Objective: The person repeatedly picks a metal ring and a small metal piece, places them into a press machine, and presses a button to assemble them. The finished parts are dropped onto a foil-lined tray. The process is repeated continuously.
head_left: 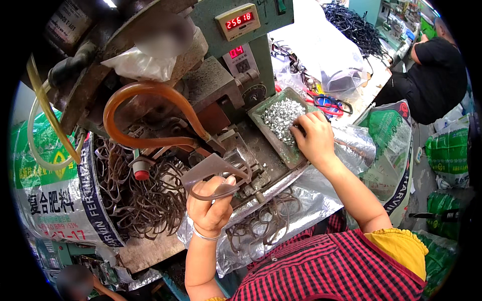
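My left hand (pixel 213 206) is closed around a brown, translucent plastic eyeglass frame (pixel 203 172), its far end close to the metal fixture (pixel 240 154) of a bench machine. Whether the frame touches the fixture I cannot tell. A shallow greenish metal tray (pixel 287 156) sits to the right of the fixture, holding a heap of tiny silvery metal pieces (pixel 281 116). Over the tray's right side, my right hand (pixel 316 134) has its fingers curled, thumb and fingertips at the edge of the heap. Anything pinched between them is too small to make out.
Brown eyeglass frames (pixel 138 200) fill an open sack (pixel 60 185) at left; several more (pixel 266 220) lie on silver sheeting near my body. An orange hose (pixel 113 103) loops before the machine. Black frames (pixel 351 27) are heaped far right, near another person (pixel 437 75).
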Action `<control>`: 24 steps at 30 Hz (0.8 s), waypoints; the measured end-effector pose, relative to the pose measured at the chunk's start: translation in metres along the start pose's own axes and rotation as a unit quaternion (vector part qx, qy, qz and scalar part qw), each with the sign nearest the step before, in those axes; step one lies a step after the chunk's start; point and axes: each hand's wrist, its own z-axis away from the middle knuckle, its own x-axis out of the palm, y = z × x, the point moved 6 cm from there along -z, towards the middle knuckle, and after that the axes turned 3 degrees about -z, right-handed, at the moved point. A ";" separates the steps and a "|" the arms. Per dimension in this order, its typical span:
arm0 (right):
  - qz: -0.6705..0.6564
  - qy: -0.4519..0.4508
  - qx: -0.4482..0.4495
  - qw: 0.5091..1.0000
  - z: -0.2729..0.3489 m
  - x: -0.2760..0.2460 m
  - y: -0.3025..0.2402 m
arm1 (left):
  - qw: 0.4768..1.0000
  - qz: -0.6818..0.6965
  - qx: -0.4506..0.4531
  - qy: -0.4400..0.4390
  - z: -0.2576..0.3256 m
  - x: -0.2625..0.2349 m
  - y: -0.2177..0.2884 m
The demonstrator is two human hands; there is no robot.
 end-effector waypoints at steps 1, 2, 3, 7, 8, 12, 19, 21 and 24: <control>-0.013 0.005 -0.005 1.000 -0.008 -0.001 -0.001 | 1.000 0.011 0.001 0.004 0.002 0.001 -0.002; -0.026 0.007 -0.010 1.000 -0.017 -0.001 -0.002 | 1.000 0.008 0.003 -0.004 0.004 0.002 -0.003; -0.040 0.008 -0.016 0.999 -0.024 -0.003 -0.004 | 1.000 0.004 0.005 -0.013 0.006 0.003 -0.003; -0.121 0.013 0.068 0.990 -0.033 0.000 0.006 | 0.999 0.020 0.005 -0.036 0.007 0.003 -0.004; -0.058 -0.007 0.055 0.997 -0.030 0.004 0.006 | 0.999 0.023 0.008 -0.040 0.008 0.000 -0.006; -0.075 -0.011 0.003 0.997 -0.027 0.009 0.009 | 0.999 0.015 0.021 -0.022 0.004 -0.001 -0.006; -0.206 0.016 0.032 0.978 -0.011 0.001 0.017 | 0.972 -0.091 -0.201 -0.085 0.071 -0.072 0.011; -0.318 -0.028 0.105 0.942 0.000 0.005 0.036 | 0.891 -0.102 -0.331 -0.295 0.150 -0.121 0.030; -0.390 -0.041 0.124 0.911 0.010 0.008 0.037 | 0.699 -0.102 -0.472 -0.527 0.291 -0.133 0.104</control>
